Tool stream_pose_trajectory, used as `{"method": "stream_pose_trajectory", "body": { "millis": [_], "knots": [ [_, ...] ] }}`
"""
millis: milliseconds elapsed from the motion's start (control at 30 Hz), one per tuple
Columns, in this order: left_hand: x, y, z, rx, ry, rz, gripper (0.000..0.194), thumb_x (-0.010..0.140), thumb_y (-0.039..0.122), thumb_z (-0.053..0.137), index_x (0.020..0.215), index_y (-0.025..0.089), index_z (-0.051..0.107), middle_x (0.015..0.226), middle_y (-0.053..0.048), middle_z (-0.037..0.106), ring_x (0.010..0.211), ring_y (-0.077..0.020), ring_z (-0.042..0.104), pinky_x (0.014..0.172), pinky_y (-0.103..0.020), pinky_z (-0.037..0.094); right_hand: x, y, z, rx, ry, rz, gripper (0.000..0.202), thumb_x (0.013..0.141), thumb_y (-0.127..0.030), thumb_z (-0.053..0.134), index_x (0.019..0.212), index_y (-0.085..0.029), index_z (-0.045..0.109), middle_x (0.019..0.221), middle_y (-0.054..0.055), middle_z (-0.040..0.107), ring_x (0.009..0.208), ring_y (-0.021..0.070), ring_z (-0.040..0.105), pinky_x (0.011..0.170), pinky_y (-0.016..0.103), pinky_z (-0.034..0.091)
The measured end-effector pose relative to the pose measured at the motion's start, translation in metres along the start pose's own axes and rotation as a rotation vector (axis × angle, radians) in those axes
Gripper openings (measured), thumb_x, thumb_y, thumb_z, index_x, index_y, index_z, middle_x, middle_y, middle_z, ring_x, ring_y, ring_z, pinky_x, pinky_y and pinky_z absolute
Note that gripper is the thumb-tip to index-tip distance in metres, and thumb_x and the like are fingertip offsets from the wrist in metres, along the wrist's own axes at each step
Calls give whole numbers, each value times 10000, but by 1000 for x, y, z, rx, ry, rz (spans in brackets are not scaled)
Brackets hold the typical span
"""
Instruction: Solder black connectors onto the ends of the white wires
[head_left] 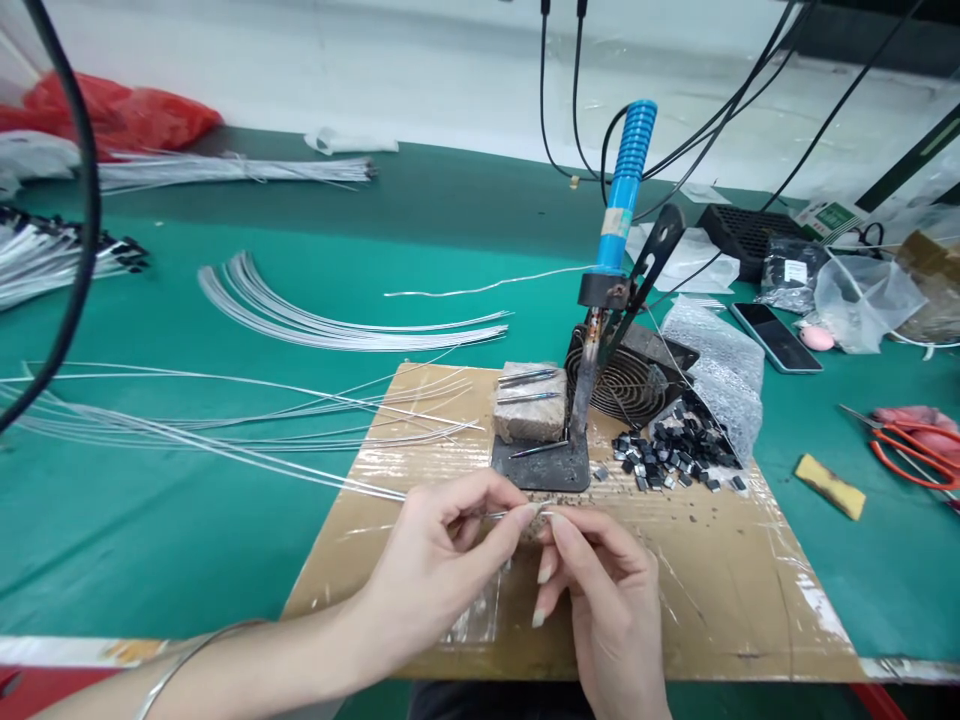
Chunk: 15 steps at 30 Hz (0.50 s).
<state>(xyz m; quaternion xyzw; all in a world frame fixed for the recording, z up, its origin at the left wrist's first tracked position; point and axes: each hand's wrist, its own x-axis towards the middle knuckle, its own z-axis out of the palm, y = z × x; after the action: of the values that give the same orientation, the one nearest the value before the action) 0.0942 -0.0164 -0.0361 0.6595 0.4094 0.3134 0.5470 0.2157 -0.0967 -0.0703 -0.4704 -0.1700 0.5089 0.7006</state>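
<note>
My left hand (pixel 442 545) pinches the ends of thin white wires (pixel 322 472), which trail off to the left over the green table. Close beside it, my right hand (pixel 611 590) has thumb and forefinger pressed together at the wire tips; what exactly lies between them is too small to tell. Both hands are above the brown cardboard (pixel 720 590). Just beyond them stands a blue-handled soldering iron (pixel 630 165), its tip pointing down over a dark metal base (pixel 551 475). A grey block (pixel 530 405) with thin metal pieces on top sits beside the iron.
Small black parts (pixel 675 445) are heaped right of the iron, by a round fan grille (pixel 626 380) and bubble wrap (pixel 720 350). Farther right lie a phone (pixel 776 338), a yellow sponge (pixel 830 486) and orange-handled scissors (pixel 915 450). Wire bundles (pixel 352 325) rest at the left; a black cable (pixel 88 190) hangs there.
</note>
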Motion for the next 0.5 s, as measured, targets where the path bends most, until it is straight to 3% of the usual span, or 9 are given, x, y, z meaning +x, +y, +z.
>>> {"method": "stream_pose_trajectory", "body": {
  "millis": [200,500],
  "knots": [
    [-1,-1,1,-42,-20,0,228,885,301,662,735,143,730,626,-26,707,547,-108,560,510,-185,424,-2,-2,4,-4,30,8,233,788,-405,884,830,-181,838,639,0,705,438,76,622,422,140,539],
    [-2,-3,-2,96,-34,50,218,885,271,648,719,156,731,613,-4,665,560,-106,513,514,-189,402,12,-13,-20,-49,-204,132,187,832,-364,852,824,-178,840,641,16,726,440,81,623,428,150,553]
  ]
}}
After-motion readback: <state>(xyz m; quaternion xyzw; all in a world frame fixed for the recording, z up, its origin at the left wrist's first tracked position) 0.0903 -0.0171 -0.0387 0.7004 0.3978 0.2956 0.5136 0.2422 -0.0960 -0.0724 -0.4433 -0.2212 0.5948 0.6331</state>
